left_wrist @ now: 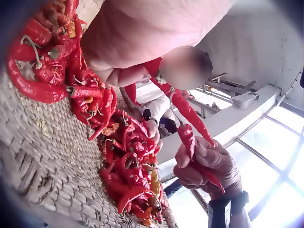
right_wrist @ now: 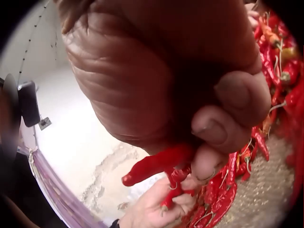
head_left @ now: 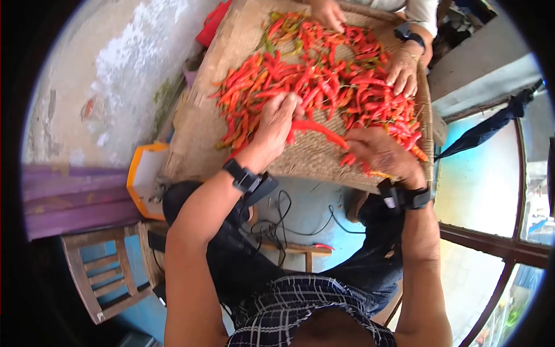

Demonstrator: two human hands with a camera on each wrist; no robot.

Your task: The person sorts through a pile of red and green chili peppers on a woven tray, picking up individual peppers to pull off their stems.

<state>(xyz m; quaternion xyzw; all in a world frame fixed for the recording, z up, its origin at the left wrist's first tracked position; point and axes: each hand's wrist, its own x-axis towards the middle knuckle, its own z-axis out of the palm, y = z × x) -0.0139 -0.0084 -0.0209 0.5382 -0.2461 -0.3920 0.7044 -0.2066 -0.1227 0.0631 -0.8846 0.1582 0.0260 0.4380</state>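
While both hands hung over the near part of the woven tray, the left hand held a long red chilli in curled fingers; the right hand pinched a shorter chilli. The chilli heap filled the upper centre (another person's hand rested on it, upper right). Judgement: a light pinch near the stem suited thin skins best.

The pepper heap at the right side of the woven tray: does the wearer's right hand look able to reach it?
Probably yes: the right hand is beside the pepper heap, with nothing visible blocking it, though it holds a red pepper, which may hinder grasping.
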